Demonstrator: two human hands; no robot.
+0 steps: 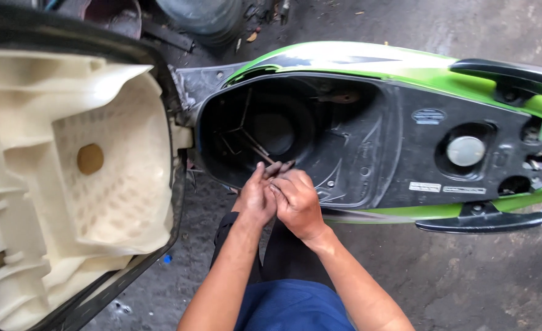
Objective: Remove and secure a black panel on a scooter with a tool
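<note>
A green scooter [357, 58] stands with its seat [68, 171] flipped up, showing the cream plastic underside. The black under-seat storage tub [295, 132] lies open. My left hand [255, 199] and my right hand [295, 202] are pressed together at the tub's near rim. Their fingers close around a thin metal tool [260, 153] whose shaft reaches down into the tub. Thin metal rods lie at the tub's bottom. Which hand bears the grip is hard to tell; both touch the tool.
A round fuel cap [465, 151] sits in the black panel right of the tub. A black grab rail [510, 73] runs along the tail. The concrete floor [467, 276] is stained. Dark buckets and scrap [203, 18] lie at the top.
</note>
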